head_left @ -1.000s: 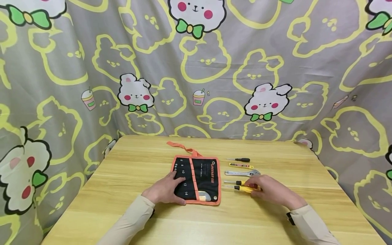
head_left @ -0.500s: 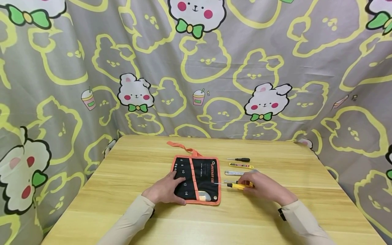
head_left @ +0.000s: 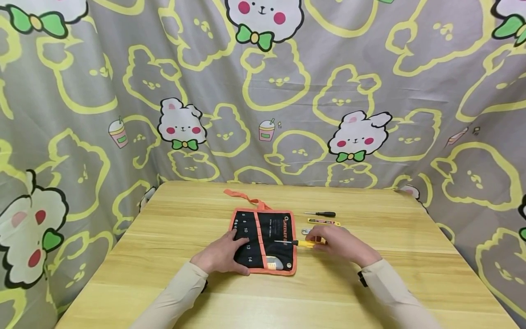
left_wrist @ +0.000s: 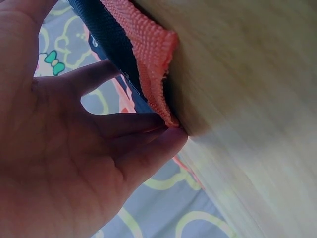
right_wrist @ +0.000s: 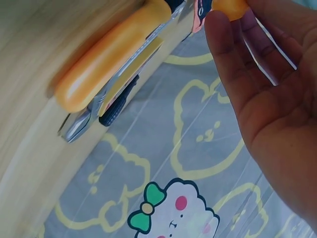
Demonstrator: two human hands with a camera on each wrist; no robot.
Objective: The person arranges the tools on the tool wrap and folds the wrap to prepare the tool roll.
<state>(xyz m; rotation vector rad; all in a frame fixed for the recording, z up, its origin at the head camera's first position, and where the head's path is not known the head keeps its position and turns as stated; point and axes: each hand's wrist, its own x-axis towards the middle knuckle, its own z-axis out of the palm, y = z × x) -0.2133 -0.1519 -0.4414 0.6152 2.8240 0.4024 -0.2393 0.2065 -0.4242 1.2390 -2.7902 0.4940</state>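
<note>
My left hand (head_left: 219, 253) rests on the left part of a black tool pouch (head_left: 277, 256) with orange trim, thumb and index finger spread apart. In the left wrist view its fingertips touch the orange hem (left_wrist: 148, 64). My right hand (head_left: 343, 242) pinches a yellow-handled screwdriver (head_left: 305, 244) by the handle. Its shaft points left over the pouch's right half; whether it touches the fabric I cannot tell. Beneath the right hand, a second yellow-handled screwdriver (right_wrist: 114, 54) lies on the table, seen in the right wrist view. Beside it is an adjustable wrench (right_wrist: 81, 124), mostly hidden from the head camera.
Farther back on the wooden table (head_left: 164, 228) lie a narrow yellow item (head_left: 322, 222) with a printed label and a small black-handled screwdriver (head_left: 326, 214). An orange strap (head_left: 242, 195) trails from the pouch's far edge. Patterned curtains (head_left: 222, 155) surround the table.
My right hand has picked up the nearest yellow-handled screwdriver from the table and carried it left, until its shaft is over the pouch. The left hand and the pouch stay where they were.
</note>
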